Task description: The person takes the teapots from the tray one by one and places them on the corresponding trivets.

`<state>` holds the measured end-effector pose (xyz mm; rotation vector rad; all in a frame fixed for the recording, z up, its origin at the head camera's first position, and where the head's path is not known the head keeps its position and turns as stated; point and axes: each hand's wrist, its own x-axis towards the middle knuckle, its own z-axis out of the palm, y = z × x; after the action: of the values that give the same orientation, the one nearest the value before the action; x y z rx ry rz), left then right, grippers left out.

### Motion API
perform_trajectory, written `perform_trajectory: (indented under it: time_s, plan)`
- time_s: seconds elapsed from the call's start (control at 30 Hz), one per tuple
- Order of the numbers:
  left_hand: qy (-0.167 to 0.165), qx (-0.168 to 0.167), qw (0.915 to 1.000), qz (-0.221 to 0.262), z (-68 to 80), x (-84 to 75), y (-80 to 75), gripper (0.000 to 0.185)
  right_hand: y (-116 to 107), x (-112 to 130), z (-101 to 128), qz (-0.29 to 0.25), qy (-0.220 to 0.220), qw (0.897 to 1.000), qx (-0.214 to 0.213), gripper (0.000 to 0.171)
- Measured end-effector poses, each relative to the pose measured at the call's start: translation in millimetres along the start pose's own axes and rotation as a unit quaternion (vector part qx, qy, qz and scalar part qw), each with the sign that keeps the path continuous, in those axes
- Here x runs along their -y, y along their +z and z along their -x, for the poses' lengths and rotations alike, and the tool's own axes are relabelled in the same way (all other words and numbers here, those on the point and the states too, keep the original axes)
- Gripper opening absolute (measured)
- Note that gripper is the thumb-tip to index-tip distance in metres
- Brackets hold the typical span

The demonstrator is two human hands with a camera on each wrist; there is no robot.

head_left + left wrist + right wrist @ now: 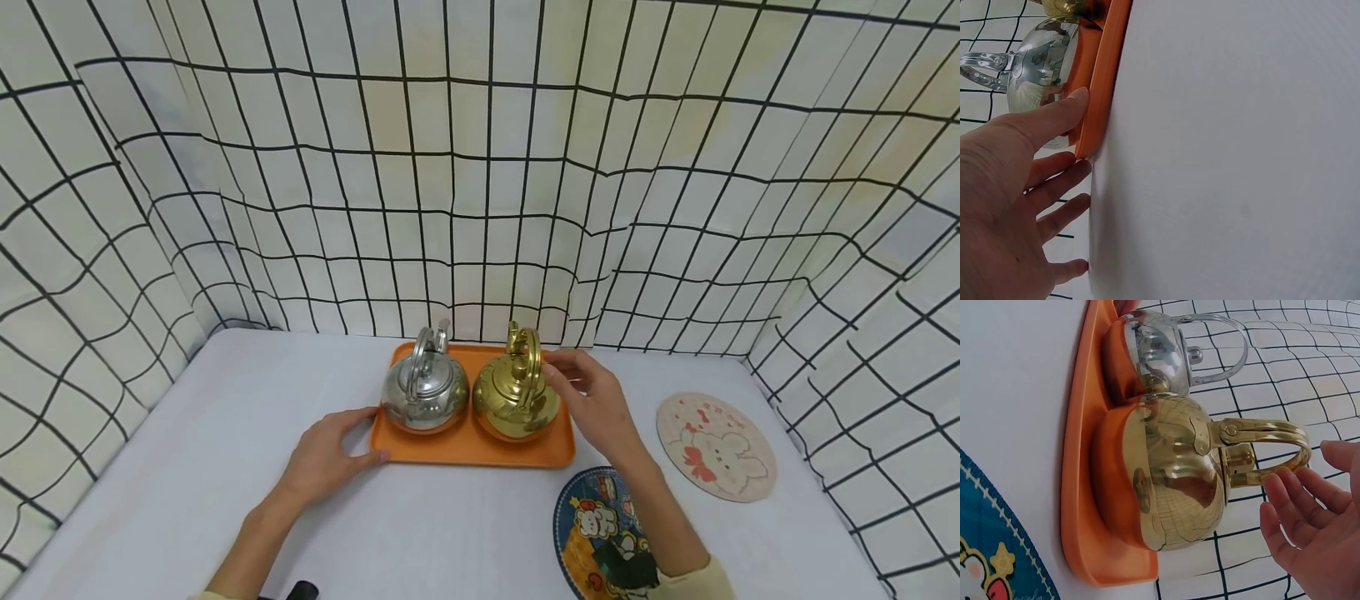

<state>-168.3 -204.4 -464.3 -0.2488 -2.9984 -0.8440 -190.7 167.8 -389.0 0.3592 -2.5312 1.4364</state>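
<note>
Your left hand (pixel 326 458) flat, fingers relaxed, thumb touching orange tray (pixel 472 450) left edge. Your right hand (pixel 592 400) loosely spread, empty, beside gold kettle (pixel 516 396) handle. Silver kettle (pixel 423 392) on tray, left of gold.

Two kettles, one silver (pixel 424 392) and one gold (pixel 516 398), one orange tray (pixel 465 450), and two round mats (pixel 716 446) (pixel 600 533).

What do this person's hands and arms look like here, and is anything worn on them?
Both the left hand and right hand are bare: no gloves, rings or watch visible. Forearms are uncovered; pale cream sleeve cuffs show only at the frame's bottom edge.
</note>
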Motion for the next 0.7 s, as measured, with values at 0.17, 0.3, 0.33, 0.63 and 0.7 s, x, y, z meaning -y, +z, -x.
perform_trajectory:
  time_s: [0.17,0.3,0.33,0.63,0.7]
  plan:
    - [0.004,-0.001,1.0000,0.005,-0.3,1.0,-1.0,0.073,3.7,1.4,-1.5,-0.014,0.004,1.000,0.015,0.032]
    - [0.007,0.002,0.9999,0.008,-0.2,1.7,-0.9,0.073,5.6,1.7,-2.4,-0.031,0.011,0.999,0.023,0.032]
    - [0.007,0.003,0.9999,0.008,-0.1,1.7,-0.9,0.073,5.9,1.6,-2.6,-0.036,0.013,0.999,0.025,0.032]
    - [0.008,0.011,0.9998,0.013,-0.4,2.2,-1.3,0.073,8.0,-1.0,-6.5,-0.073,0.024,0.996,0.045,0.034]
    - [0.008,0.011,0.9998,0.012,-1.0,2.4,-1.4,0.073,8.0,-1.2,-7.6,-0.094,0.032,0.994,0.051,0.034]
